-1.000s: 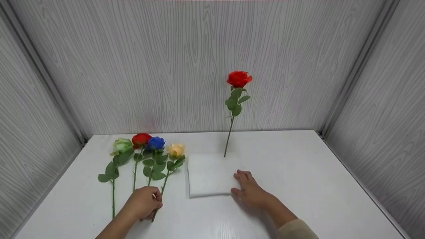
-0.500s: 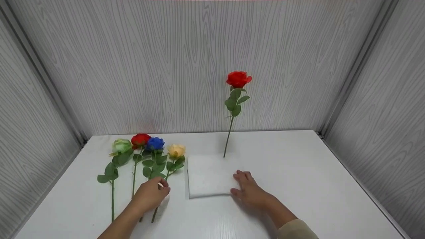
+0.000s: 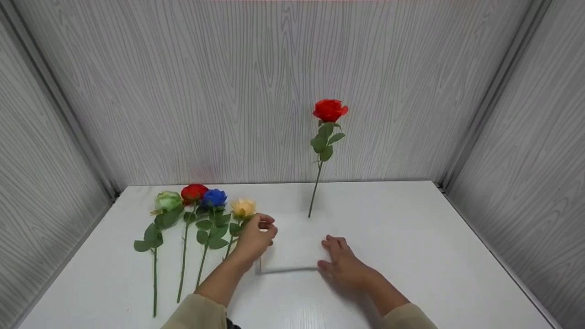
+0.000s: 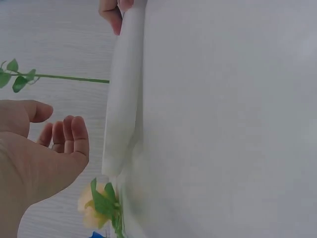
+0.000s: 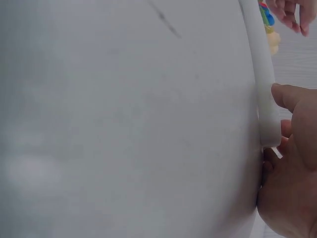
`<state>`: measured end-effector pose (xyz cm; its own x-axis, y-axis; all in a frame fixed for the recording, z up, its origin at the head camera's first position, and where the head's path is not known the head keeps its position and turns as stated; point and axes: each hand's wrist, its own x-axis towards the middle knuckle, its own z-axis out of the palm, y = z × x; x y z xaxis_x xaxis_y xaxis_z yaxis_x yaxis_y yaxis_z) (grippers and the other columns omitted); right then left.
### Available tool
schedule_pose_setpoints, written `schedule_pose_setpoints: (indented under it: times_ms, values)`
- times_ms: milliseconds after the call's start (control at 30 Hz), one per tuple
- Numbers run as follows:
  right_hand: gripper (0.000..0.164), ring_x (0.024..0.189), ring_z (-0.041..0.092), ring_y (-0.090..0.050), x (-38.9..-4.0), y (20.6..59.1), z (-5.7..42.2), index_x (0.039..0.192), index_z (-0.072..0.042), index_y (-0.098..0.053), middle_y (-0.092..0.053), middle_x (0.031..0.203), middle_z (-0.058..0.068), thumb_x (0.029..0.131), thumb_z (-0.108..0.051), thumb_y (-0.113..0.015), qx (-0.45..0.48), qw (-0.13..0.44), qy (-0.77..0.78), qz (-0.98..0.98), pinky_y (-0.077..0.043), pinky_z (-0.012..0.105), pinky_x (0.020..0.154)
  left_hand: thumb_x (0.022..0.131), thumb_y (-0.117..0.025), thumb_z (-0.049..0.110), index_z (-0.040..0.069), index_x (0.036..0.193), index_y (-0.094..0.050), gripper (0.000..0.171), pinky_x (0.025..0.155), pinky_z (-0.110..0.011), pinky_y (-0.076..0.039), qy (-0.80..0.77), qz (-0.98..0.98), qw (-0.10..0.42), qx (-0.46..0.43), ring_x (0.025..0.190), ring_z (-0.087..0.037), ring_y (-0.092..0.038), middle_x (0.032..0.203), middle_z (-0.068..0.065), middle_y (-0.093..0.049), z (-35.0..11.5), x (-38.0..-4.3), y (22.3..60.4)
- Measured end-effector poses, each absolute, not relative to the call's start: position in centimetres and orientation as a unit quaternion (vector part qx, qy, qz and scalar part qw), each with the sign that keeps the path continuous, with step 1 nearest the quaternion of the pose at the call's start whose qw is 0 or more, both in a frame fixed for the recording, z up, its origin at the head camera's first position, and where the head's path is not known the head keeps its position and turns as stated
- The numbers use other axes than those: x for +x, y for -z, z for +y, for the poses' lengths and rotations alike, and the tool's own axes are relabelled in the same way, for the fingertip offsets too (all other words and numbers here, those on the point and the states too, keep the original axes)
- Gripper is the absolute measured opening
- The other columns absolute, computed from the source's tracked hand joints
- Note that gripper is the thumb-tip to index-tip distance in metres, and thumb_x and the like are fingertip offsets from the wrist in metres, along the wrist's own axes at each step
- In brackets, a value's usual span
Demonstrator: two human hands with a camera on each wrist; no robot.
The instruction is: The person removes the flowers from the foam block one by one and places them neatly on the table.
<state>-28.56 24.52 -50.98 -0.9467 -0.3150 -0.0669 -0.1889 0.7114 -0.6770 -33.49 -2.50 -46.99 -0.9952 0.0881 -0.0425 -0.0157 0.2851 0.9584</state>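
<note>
A flat white block [image 3: 292, 256] lies on the table, and one red rose [image 3: 330, 111] on a thin green stem stands up from its back part. Above the block's left edge is my left hand [image 3: 256, 237]. Its fingers are loosely bent with nothing between them, as the left wrist view shows. My right hand [image 3: 347, 265] holds the block's front right corner; in the right wrist view the thumb [image 5: 287, 96] touches the front and other fingers reach behind the end. The yellow rose [image 3: 243, 208] lies just left of the block, part of its stem and leaves covered by my left hand.
Farther left on the white table [image 3: 434, 256] lie a blue rose [image 3: 214, 198], another red rose [image 3: 194, 193] and a pale green rose [image 3: 167, 201], stems toward me. Grey wood-grain panels [image 3: 274, 91] stand at the back and both sides.
My left hand has left the stems of the blue and yellow roses and moved right and away from me, up to the white block. The right hand and the roses stay put.
</note>
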Motion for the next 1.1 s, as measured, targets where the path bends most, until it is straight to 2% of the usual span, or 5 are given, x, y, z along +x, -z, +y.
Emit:
schedule_pose_setpoints:
  times_ms: [200, 367, 567, 933, 1100]
  values:
    - [0.068, 0.166, 0.045, -0.023, -28.7, 51.1, 24.7, 0.165, -0.001, -0.034, -0.024, 0.174, 0.022, 0.112, -0.035, -0.061, -0.127, 0.082, 0.352, 0.924, -0.026, 0.066, 0.133, 0.103, -0.072, 0.017, 0.006, 0.131, -0.059, 0.033, 0.098, -0.038, -0.061, -0.633, 0.771, 0.055, 0.029, 0.114, -0.026, -0.07, 0.136, -0.018, -0.063, 1.2, -35.8, 47.8]
    - [0.066, 0.164, 0.046, -0.026, -28.8, 51.2, 24.8, 0.163, 0.0, -0.036, -0.027, 0.171, 0.023, 0.111, -0.032, -0.062, -0.128, 0.071, 0.346, 0.927, -0.027, 0.065, 0.133, 0.102, -0.075, 0.021, 0.005, 0.137, -0.059, 0.042, 0.11, -0.043, -0.056, -0.633, 0.772, 0.05, 0.022, 0.129, -0.03, -0.066, 0.148, -0.02, -0.06, 4.0, -37.4, 48.4]
    - [0.066, 0.162, 0.049, -0.027, -29.0, 51.2, 24.6, 0.161, 0.004, -0.036, -0.028, 0.17, 0.028, 0.111, -0.03, -0.062, -0.142, 0.067, 0.35, 0.924, -0.027, 0.066, 0.132, 0.102, -0.074, 0.02, 0.002, 0.146, -0.055, 0.051, 0.117, -0.046, -0.053, -0.636, 0.77, 0.048, 0.026, 0.141, -0.035, -0.06, 0.154, -0.02, -0.057, 6.2, -38.6, 49.0]
    - [0.067, 0.162, 0.048, -0.028, -28.9, 51.2, 24.5, 0.161, 0.005, -0.036, -0.028, 0.17, 0.028, 0.11, -0.031, -0.063, -0.15, 0.062, 0.342, 0.925, -0.028, 0.065, 0.132, 0.103, -0.07, 0.015, 0.002, 0.144, -0.058, 0.045, 0.116, -0.044, -0.055, -0.62, 0.783, 0.046, 0.032, 0.138, -0.033, -0.063, 0.146, -0.019, -0.064, 8.1, -39.7, 49.9]
    - [0.068, 0.164, 0.047, -0.025, -28.7, 51.1, 24.6, 0.163, 0.004, -0.034, -0.026, 0.17, 0.026, 0.111, -0.032, -0.061, -0.145, 0.075, 0.354, 0.921, -0.026, 0.064, 0.133, 0.103, -0.068, 0.011, 0.002, 0.15, -0.055, 0.05, 0.114, -0.044, -0.056, -0.593, 0.803, 0.04, 0.047, 0.135, -0.033, -0.066, 0.149, -0.018, -0.063, 8.0, -40.4, 50.1]
